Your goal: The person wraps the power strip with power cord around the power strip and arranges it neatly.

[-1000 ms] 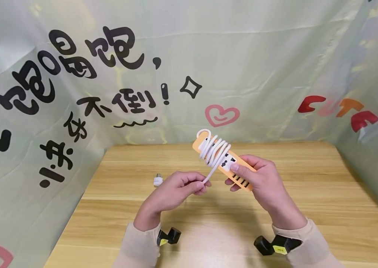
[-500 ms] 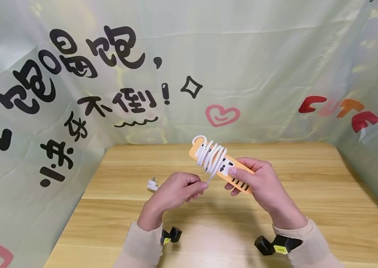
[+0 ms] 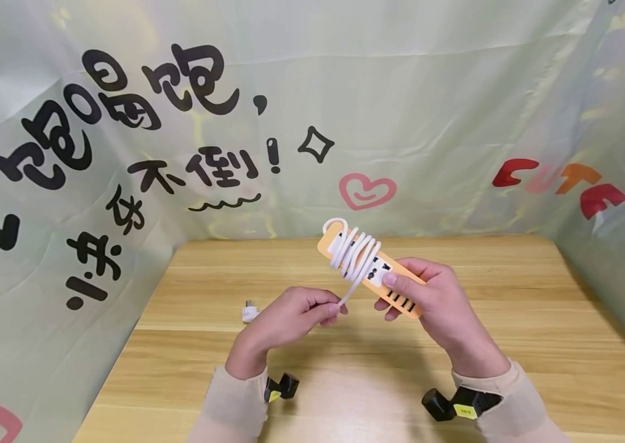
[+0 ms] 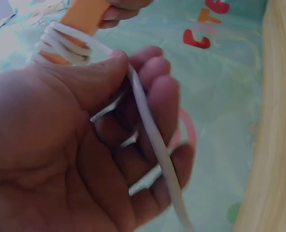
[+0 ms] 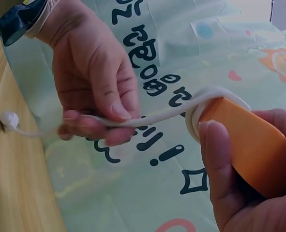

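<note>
An orange power strip is held tilted above the table by my right hand, thumb on its socket face and fingers behind. Several turns of its white cord wrap the far half, with a loop standing off the far end. My left hand pinches the cord between thumb and fingers, a short way from the strip. In the left wrist view the cord runs on across the curled fingers. Its white plug lies on the table behind the left hand, prongs showing.
A wooden table spreads beneath both hands. Behind and beside it hangs a pale green printed cloth with black characters and a pink heart. Each wrist wears a black camera.
The strip dipped slightly left and came back up, with both hands shifting a little. The plug has slid left on the table. Both grips stay as they were.
</note>
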A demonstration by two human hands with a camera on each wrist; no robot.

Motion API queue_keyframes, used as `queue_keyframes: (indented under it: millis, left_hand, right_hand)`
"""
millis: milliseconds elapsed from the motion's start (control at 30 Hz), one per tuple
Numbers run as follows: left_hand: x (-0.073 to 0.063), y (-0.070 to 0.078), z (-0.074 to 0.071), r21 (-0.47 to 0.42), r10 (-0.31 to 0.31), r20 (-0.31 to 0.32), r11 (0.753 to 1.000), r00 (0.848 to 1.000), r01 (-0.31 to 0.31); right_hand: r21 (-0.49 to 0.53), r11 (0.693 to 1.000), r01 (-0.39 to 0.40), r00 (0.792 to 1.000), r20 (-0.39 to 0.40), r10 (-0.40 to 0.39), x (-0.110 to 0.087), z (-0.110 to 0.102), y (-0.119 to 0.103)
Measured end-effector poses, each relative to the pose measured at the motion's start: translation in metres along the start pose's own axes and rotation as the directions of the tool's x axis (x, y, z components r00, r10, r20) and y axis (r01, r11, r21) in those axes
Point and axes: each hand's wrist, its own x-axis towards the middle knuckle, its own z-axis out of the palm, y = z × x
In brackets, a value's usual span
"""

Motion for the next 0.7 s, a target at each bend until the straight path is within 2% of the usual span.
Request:
queue_keyframes:
  millis: [133, 200, 300, 367, 500, 600, 700]
  left_hand:
    - [0.004, -0.004, 0.003, 0.166, -0.068, -0.041, 0.983, 0.997, 0.074]
    - [0.005, -0.007, 0.004, 0.21, -0.108, -0.075, 0.97, 0.991, 0.121]
    - [0.006, -0.009, 0.003, 0.232, -0.117, -0.108, 0.963, 0.987, 0.14]
    - [0.005, -0.011, 0.002, 0.208, -0.095, -0.093, 0.972, 0.991, 0.113]
    - [-0.001, -0.018, -0.002, 0.135, -0.003, -0.055, 0.991, 0.999, 0.011]
    - [-0.004, -0.021, -0.004, 0.095, 0.093, -0.052, 0.992, 0.994, -0.088]
    - [-0.003, -0.021, -0.007, 0.105, 0.11, -0.053, 0.989, 0.992, -0.104]
  right_hand:
    - [-0.027, 1.0, -0.002, 0.997, 0.073, 0.004, -0.001, -0.002, 0.001]
    - [-0.035, 0.999, 0.001, 0.993, 0.119, 0.003, 0.0, -0.003, 0.001]
    - [-0.057, 0.998, -0.001, 0.985, 0.172, 0.01, 0.0, -0.003, 0.003]
    - [-0.085, 0.996, -0.006, 0.981, 0.193, 0.022, 0.0, -0.004, 0.003]
    - [-0.167, 0.985, -0.03, 0.966, 0.248, 0.071, 0.0, -0.005, 0.003]
    - [-0.225, 0.974, -0.034, 0.936, 0.335, 0.11, -0.001, -0.005, 0.004]
    - [-0.269, 0.963, 0.002, 0.894, 0.433, 0.119, -0.002, -0.006, 0.004]
